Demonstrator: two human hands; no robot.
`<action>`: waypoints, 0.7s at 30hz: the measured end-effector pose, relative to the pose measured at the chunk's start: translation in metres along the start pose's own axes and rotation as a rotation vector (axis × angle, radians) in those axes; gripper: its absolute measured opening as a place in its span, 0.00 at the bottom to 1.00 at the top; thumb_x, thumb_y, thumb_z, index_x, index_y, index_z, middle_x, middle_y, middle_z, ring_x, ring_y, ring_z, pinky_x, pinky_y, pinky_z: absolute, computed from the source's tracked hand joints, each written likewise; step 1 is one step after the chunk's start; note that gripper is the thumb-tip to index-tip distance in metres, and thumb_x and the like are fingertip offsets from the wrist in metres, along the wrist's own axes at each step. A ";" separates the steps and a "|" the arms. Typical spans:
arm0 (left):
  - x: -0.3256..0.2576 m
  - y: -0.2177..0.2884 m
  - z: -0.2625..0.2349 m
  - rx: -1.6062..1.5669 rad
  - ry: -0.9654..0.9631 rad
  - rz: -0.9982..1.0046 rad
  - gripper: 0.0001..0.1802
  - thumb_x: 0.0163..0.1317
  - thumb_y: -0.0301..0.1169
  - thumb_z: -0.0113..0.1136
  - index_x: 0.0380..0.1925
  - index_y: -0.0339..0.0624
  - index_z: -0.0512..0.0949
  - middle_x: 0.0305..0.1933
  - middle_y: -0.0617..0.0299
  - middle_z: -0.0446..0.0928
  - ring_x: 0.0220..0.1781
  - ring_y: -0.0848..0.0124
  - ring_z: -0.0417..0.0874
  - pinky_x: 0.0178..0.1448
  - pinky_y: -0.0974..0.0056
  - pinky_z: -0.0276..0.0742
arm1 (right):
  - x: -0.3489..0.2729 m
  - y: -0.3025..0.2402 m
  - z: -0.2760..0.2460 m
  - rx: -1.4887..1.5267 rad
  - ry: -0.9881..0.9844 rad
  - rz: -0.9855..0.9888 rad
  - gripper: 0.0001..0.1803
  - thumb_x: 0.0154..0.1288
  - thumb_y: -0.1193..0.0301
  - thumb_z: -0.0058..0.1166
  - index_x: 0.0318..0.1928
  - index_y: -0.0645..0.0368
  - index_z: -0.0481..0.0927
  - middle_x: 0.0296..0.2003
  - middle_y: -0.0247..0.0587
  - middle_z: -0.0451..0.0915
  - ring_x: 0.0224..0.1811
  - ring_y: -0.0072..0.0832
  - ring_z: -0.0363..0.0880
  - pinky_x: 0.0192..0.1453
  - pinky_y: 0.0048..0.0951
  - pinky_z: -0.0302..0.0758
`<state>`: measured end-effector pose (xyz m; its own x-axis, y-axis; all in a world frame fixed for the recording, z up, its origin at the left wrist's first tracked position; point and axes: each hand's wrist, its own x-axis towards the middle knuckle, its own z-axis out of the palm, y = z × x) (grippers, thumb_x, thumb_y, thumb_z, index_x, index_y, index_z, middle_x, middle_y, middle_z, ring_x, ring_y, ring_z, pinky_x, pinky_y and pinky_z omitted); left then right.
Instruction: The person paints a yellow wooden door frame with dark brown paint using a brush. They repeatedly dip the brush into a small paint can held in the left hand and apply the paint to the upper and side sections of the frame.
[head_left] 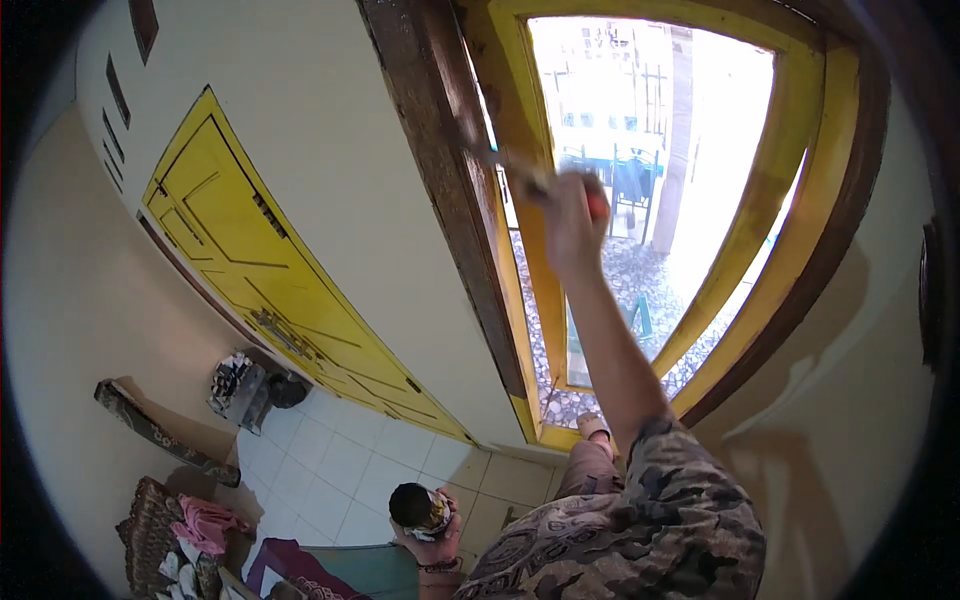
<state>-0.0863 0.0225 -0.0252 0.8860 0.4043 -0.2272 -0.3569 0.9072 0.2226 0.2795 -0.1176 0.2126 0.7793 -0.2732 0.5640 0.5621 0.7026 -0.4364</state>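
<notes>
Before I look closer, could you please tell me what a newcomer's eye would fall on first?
Probably the bright yellow-framed opening at upper right, where the raised right hand holds what looks like a blurred brush. Next come the yellow door at left and the dark-topped can in the left hand at bottom centre.

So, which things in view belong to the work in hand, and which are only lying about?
Apparently in use:
blurred brush-like tool, in the right hand
dark-topped container, in the left hand
brown wooden frame, near the tool

Apparently lying about:
pink cloth
purple cloth
long patterned object
</notes>
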 end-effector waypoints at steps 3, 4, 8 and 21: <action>0.005 -0.002 0.004 0.016 -0.006 -0.003 0.42 0.53 0.66 0.43 0.49 0.37 0.70 0.47 0.46 0.71 0.41 0.53 0.74 0.16 0.67 0.66 | -0.091 0.016 -0.101 0.031 0.011 0.263 0.07 0.64 0.76 0.47 0.28 0.56 0.71 0.23 0.29 0.69 0.27 0.19 0.71 0.30 0.21 0.73; 0.007 -0.001 0.005 0.022 0.015 -0.017 0.42 0.53 0.66 0.42 0.49 0.37 0.70 0.47 0.45 0.70 0.41 0.53 0.74 0.16 0.67 0.67 | -0.115 0.019 -0.119 0.025 0.104 0.393 0.06 0.63 0.77 0.47 0.27 0.58 0.71 0.23 0.31 0.70 0.27 0.22 0.74 0.31 0.24 0.77; 0.015 -0.001 0.015 0.069 0.009 -0.049 0.43 0.51 0.66 0.45 0.49 0.34 0.70 0.48 0.45 0.69 0.41 0.53 0.73 0.16 0.67 0.67 | -0.111 0.020 -0.161 -0.302 0.042 0.604 0.07 0.61 0.77 0.47 0.25 0.61 0.70 0.21 0.39 0.74 0.23 0.29 0.78 0.30 0.29 0.80; 0.033 -0.025 0.022 0.116 -0.104 -0.201 0.34 0.54 0.60 0.50 0.52 0.48 0.71 0.49 0.46 0.68 0.43 0.53 0.71 0.17 0.68 0.69 | -0.010 -0.002 -0.069 0.217 0.019 0.466 0.10 0.59 0.74 0.50 0.36 0.71 0.76 0.37 0.54 0.79 0.41 0.39 0.80 0.52 0.40 0.77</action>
<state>-0.0415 0.0113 -0.0177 0.9635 0.1971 -0.1810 -0.1389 0.9465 0.2914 0.2894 -0.1618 0.1598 0.9395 0.0913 0.3300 0.0845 0.8721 -0.4820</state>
